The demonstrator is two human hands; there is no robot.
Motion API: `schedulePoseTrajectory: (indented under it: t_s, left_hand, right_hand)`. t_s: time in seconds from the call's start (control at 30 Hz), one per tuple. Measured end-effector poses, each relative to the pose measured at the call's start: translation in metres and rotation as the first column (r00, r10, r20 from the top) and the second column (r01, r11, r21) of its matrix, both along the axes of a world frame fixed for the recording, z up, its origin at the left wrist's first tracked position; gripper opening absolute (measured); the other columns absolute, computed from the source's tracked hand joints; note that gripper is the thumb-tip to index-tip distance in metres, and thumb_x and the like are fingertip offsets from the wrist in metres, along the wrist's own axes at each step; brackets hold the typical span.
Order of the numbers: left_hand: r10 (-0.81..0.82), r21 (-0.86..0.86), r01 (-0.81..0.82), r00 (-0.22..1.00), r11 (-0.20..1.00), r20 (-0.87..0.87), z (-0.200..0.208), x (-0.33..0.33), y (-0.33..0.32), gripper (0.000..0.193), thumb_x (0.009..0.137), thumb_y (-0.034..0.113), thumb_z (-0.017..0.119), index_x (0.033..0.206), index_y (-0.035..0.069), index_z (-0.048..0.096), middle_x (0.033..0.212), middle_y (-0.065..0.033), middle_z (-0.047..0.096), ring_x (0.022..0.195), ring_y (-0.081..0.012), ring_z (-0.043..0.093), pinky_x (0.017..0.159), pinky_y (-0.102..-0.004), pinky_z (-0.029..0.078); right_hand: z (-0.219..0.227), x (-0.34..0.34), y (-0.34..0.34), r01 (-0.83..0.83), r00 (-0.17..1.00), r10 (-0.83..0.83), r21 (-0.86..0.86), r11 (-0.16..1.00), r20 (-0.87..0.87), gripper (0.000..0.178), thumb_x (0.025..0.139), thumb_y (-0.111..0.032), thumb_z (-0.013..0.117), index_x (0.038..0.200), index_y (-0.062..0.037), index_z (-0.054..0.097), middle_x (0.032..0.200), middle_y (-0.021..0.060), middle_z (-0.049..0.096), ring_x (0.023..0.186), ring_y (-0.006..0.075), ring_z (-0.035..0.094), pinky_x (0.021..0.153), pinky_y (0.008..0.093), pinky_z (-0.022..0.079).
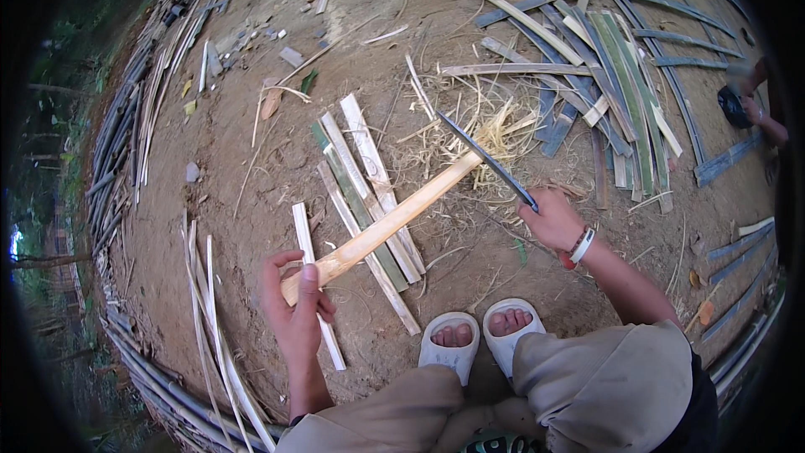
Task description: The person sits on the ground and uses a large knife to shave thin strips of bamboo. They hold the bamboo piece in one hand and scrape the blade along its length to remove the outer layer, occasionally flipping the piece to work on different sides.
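My left hand (pixel 295 302) grips the near end of a pale bamboo strip (pixel 394 220), thumb on top and fingers beneath. The strip slants up to the right, its far end meeting a long dark blade. That blade belongs to a knife (pixel 489 159), its handle wrapped in my right hand (pixel 552 220). The knife lies across the strip's far end, its tip pointing up and left. Under and beyond it is a heap of thin curled bamboo shavings (pixel 503 127). Several split bamboo strips (pixel 366 153) lie on the soil below the held one.
A pile of green and pale bamboo slats (pixel 625 88) lies at the upper right. Long bamboo poles (pixel 113 143) line the left edge. Thin strips (pixel 220 331) rest left of my left hand. My sandals (pixel 451 352) stand close below. Other people's limbs (pixel 767 113) show at the right and upper left.
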State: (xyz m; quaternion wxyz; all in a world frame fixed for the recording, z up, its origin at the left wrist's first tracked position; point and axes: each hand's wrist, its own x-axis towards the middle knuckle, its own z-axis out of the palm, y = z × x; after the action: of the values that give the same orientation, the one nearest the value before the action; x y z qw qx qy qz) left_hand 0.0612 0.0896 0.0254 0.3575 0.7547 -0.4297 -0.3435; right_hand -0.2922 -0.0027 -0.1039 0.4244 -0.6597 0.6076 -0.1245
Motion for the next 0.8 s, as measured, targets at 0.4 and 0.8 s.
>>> schedulePoseTrajectory:
  t_s: [0.4,0.8]
  left_hand:
    - [-0.141,-0.369,0.038,0.956,0.929,-0.257,0.027,0.018,0.019,0.032,0.091,0.023,0.072,0.103,-0.005,0.062,0.082,-0.0101,0.066,0.055,-0.0067,0.055,0.045,-0.0188,0.043]
    - [-0.237,-0.266,0.094,0.781,0.959,-0.578,0.027,0.000,-0.109,0.041,0.101,0.040,0.056,0.089,0.002,0.065,0.068,0.0024,0.059,0.047,0.0015,0.039,0.041,-0.0159,0.029]
  right_hand:
    - [0.083,0.053,-0.008,-0.239,0.924,0.303,-0.265,0.934,0.235,0.063,0.087,-0.030,0.069,0.144,-0.0163,0.047,0.077,0.0168,0.066,0.062,0.0270,0.061,0.060,0.0389,0.048]
    - [0.092,0.078,0.000,-0.678,0.603,0.380,0.199,0.708,0.701,0.041,0.094,-0.042,0.067,0.110,-0.0053,0.073,0.057,-0.0062,0.049,0.056,0.0062,0.043,0.056,0.0264,0.040]
